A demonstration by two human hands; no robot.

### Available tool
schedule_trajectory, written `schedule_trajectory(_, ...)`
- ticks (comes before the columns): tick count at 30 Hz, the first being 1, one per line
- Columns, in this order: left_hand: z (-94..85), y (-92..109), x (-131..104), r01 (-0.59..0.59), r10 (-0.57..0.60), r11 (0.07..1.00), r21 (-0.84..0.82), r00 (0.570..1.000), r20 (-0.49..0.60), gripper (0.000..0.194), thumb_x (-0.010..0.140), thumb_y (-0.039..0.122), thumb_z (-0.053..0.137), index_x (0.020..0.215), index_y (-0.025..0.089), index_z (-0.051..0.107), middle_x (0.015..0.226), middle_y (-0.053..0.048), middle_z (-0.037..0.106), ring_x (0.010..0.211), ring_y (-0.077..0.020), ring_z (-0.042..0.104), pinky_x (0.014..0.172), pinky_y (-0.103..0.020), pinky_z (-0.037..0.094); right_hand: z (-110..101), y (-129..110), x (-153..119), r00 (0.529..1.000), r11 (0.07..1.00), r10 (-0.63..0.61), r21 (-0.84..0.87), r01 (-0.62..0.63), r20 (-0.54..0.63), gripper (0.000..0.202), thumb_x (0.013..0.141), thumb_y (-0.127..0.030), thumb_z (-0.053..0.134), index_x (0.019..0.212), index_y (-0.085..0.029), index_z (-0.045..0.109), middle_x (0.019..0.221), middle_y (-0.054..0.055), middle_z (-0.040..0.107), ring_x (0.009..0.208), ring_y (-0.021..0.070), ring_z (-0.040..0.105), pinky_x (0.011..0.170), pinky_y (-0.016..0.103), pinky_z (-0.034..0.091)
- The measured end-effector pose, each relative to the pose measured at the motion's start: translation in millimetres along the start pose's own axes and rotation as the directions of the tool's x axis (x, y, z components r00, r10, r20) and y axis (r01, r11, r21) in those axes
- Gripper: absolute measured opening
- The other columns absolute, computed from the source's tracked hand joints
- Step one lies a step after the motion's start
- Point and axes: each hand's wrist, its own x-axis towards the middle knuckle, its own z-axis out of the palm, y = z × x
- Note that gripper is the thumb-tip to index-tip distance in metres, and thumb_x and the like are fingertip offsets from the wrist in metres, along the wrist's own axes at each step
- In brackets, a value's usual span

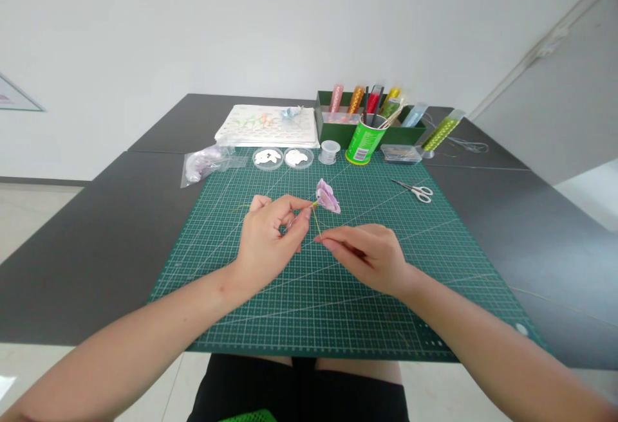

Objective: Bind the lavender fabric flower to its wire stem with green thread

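A small lilac artificial flower [328, 197] is held above the green cutting mat [270, 300]. My left hand [273, 232] pinches its stem just below the petals, between thumb and forefinger. From that point a thin yellow-green thread [317, 221] runs down to my right hand [364, 255], whose thumb and fingertips are closed on it. The thread looks taut. Part of the stem is hidden behind the left fingers.
Scissors [416, 190] lie at the mat's right. Along its back stand two shallow dishes [268, 159] with white pieces, a spool [329, 152], a green can [364, 142] of tools and a box [333, 131] of coloured tubes. White sheets [226, 129] and a plastic bag [205, 163] lie left.
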Motion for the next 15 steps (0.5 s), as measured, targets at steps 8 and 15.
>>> schedule_trajectory(8,0.8,-2,0,-0.014,0.014,1.000,0.005,1.000,0.015,0.015,0.099,0.024,0.056,0.093,0.025,0.070,0.043,0.012,0.060,0.053,-0.0152,0.060,0.076,-0.035,0.043,-10,-11,1,0.995,0.983,-0.081,-0.168,0.070,-0.062,0.018,0.102,-0.020,0.057,0.097,-0.017,0.075,0.061,0.000,0.073,0.043,0.0085,0.058,0.044,0.022,0.041)
schedule_trajectory(15,3.7,-6,3,0.061,-0.062,0.998,0.009,0.995,0.072,0.015,0.100,0.028,0.057,0.096,0.025,0.071,0.051,0.010,0.067,0.058,-0.0159,0.064,0.080,-0.036,0.042,-19,-16,5,0.990,0.981,-0.122,-0.162,0.110,-0.067,0.023,0.101,-0.026,0.060,0.087,-0.016,0.075,0.052,-0.002,0.066,0.040,0.0070,0.054,0.042,0.020,0.039)
